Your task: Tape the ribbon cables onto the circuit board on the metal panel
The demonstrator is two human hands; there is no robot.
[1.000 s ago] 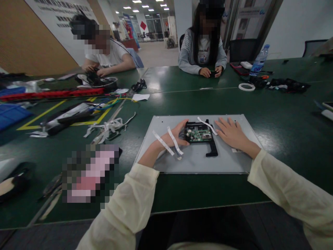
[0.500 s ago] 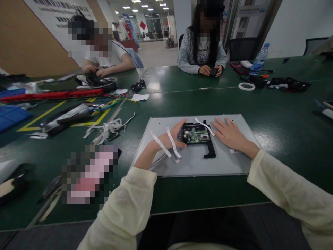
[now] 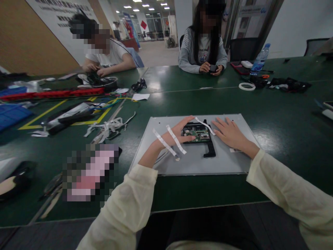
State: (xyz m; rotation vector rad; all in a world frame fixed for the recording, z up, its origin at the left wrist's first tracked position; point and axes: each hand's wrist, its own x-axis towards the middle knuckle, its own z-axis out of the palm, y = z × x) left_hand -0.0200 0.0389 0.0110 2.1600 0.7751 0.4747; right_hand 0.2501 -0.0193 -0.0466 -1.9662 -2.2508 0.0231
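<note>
A grey flat panel (image 3: 179, 166) lies in front of me, with a green circuit board (image 3: 199, 134) in a black bracket (image 3: 211, 148) on it. My left hand (image 3: 174, 133) is open over the board's left side, thumb and fingers apart. Its thumb reaches across the lower left of the board; whether it touches is unclear. Two white tape strips (image 3: 164, 142) lie across the back of this hand and wrist. My right hand (image 3: 230, 133) rests open on the panel, right of the bracket. Between the board's top edge and my right fingers runs another white strip (image 3: 204, 125).
To the left lie a pixelated phone-like object (image 3: 96, 173), tangled white strips (image 3: 108, 128) and a blue bin (image 3: 13, 116). A tape roll (image 3: 247, 86) and a water bottle (image 3: 258, 60) stand farther right. Two people sit across the green table (image 3: 166, 81).
My left hand has shifted right, bringing its thumb over the circuit board; the tape strips moved along with it. My right hand has stayed in place.
</note>
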